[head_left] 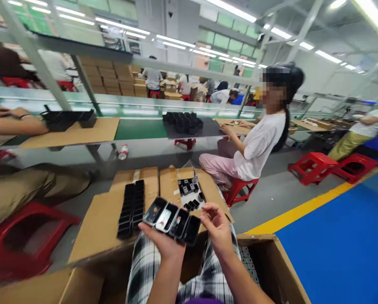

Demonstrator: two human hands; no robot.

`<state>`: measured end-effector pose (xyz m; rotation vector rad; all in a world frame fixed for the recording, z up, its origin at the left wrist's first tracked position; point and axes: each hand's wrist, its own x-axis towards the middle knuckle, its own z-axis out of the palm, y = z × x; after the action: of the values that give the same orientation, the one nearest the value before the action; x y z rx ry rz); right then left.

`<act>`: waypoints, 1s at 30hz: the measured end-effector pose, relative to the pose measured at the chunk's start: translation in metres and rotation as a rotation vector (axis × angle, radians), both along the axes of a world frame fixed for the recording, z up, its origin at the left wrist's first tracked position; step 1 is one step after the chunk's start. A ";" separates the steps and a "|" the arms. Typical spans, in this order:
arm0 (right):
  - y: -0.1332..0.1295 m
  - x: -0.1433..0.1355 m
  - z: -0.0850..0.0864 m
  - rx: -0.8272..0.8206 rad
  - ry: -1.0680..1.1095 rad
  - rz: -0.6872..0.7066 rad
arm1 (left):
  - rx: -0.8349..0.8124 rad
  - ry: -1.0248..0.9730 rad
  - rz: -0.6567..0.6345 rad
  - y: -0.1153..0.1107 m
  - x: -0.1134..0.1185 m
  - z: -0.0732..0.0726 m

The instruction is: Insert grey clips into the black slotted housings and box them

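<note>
My left hand (pixel 167 244) supports a row of small open black plastic cases (pixel 179 224) from below, held tilted over my lap. Small pieces lie inside some of these cases, and one has a bright, pale inside; the pieces are too small to name. Just off the right end of the row is my right hand (pixel 219 230), thumb and fingers drawn together in a pinch. Whatever may be between those fingertips is too small to make out. Beyond my left hand, more black cases (pixel 131 207) stand in two columns on cardboard.
An open carton (pixel 204 185) before me holds black parts. Another carton (pixel 273 253) at my right side contains grey pieces. A co-worker (pixel 258 139) sits on a red stool at the green workbench (pixel 141 128). Red stools (pixel 317 166) stand right; another person's arm (pixel 14 126) is left.
</note>
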<state>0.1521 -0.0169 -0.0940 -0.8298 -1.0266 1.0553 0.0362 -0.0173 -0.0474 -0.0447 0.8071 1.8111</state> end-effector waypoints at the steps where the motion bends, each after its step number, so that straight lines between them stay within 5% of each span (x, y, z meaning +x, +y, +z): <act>1: -0.002 0.001 0.001 0.013 -0.020 -0.005 | 0.014 -0.028 -0.011 -0.001 0.000 0.000; 30: -0.012 -0.005 0.032 0.266 -0.199 -0.156 | 0.074 -0.087 0.003 -0.003 0.000 -0.010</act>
<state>0.1474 -0.0293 -0.0617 -0.7926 -1.2190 0.6959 0.0363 -0.0203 -0.0577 -0.0762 0.6784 1.8272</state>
